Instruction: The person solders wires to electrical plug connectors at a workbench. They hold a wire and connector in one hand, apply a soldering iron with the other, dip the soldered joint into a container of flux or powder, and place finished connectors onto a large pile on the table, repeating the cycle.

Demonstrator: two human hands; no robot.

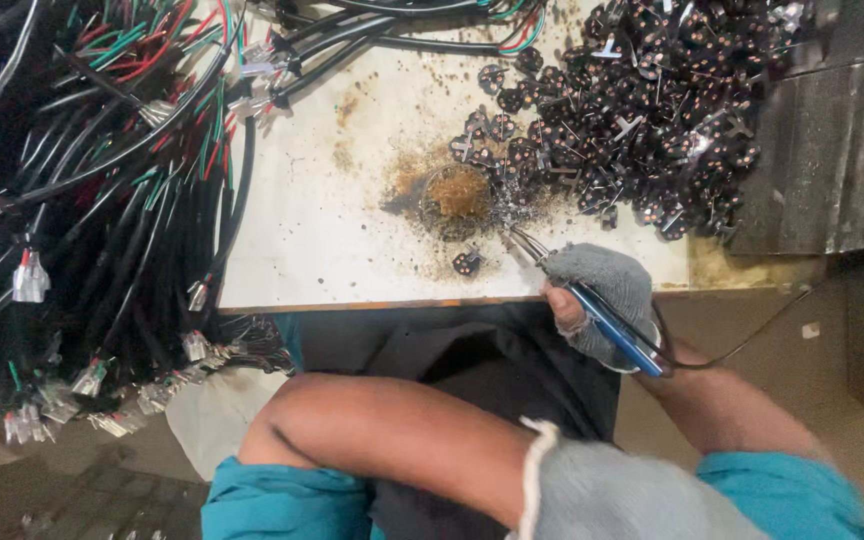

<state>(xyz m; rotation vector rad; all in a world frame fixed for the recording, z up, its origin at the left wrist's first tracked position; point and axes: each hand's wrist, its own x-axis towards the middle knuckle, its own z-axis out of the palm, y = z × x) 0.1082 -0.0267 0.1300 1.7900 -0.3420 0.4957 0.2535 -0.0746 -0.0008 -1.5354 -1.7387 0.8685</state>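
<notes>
The gloved right hand [597,300] has its fingers closed around a blue-handled soldering iron [592,305], tip near a small black plug part [467,262] on the counter [322,220]. The left hand's [602,495] fingers are out of view.

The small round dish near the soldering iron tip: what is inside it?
The round dish holds a crusty orange-brown substance, with brown stains on the white tabletop around it. What lies beneath that crust, and the dish's bottom, cannot be seen.
</notes>
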